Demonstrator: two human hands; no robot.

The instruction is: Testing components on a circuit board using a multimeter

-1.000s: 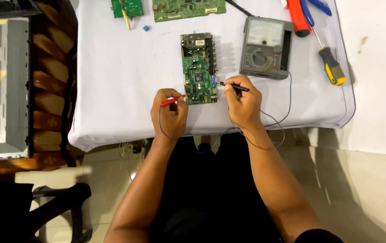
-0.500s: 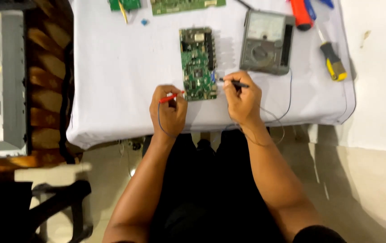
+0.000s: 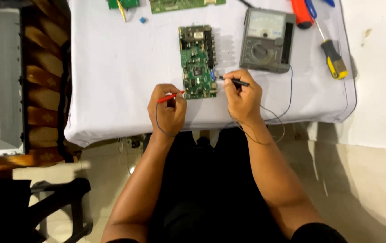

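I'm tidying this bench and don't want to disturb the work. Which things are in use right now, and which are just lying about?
In use:
- left hand holding red probe
- right hand holding black probe
- green circuit board between them
- grey meter, wired to the probes

Lying about:
- yellow-handled screwdriver
- red-handled tool
- two other boards at the far edge

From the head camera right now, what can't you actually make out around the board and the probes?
- Head view: where the red probe and black probe tips touch the circuit board is too small.
- Meter needle reading: too small.
- Boards at top: cut by the frame edge.
- Left hand and right hand palms: hidden underneath.
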